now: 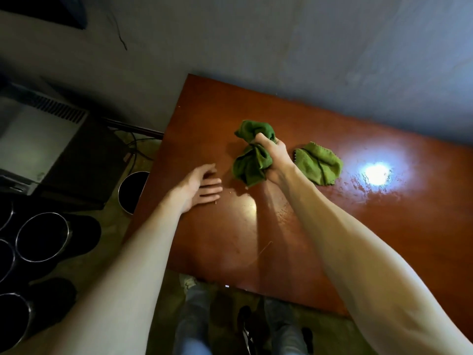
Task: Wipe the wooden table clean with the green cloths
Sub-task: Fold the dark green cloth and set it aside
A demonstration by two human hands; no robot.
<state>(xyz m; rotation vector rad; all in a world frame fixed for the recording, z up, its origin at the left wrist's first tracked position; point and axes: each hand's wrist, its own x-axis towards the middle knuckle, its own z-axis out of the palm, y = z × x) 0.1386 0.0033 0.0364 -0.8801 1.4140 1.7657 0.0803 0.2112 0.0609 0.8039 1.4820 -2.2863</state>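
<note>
The reddish-brown wooden table (294, 239) fills the middle and right of the head view, glossy with a bright light glare at right. My right hand (275, 160) is shut on a bunched dark green cloth (252, 160), which hangs from my fist just above the tabletop. A second, lighter green cloth (318, 163) lies crumpled on the table just right of that hand. My left hand (202, 188) hovers over the table's left part, fingers spread and holding nothing.
Several dark metal pots (42, 237) stand on the floor at left, one more pot (133, 190) beside the table's left edge. A grey box-like appliance (33, 139) sits further left. A blue-grey wall (281, 47) backs the table. My legs and shoes (245, 326) show below.
</note>
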